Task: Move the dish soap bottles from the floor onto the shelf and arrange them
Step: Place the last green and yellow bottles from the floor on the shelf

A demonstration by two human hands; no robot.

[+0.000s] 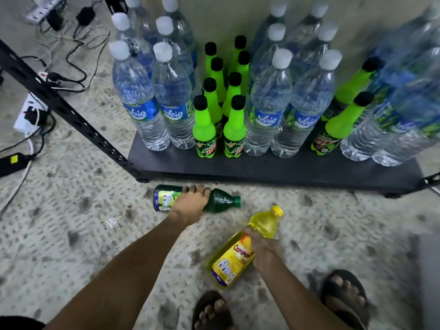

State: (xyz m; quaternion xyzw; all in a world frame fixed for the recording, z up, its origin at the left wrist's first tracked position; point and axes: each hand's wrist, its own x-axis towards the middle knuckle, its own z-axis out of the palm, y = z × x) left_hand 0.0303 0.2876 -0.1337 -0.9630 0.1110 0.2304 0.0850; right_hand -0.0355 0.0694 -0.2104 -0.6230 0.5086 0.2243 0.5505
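Note:
A dark green dish soap bottle (pixel 221 200) lies on its side on the floor just in front of the shelf, cap pointing right. My left hand (pixel 190 203) is wrapped over its middle. A yellow dish soap bottle (pixel 240 253) with a yellow cap lies tilted on the floor nearer to me. My right hand (pixel 263 250) grips it around the upper body below the neck. The low black shelf (pixel 273 167) stands right behind both bottles, with a bare strip along its front edge.
Large water bottles (pixel 171 96) and green soda bottles (pixel 204 129) crowd the shelf. A black slotted upright (pixel 64 108) slants at the left. Power strips and cables (pixel 33 115) lie on the floor at the left. My sandalled feet (pixel 342 296) are at the bottom.

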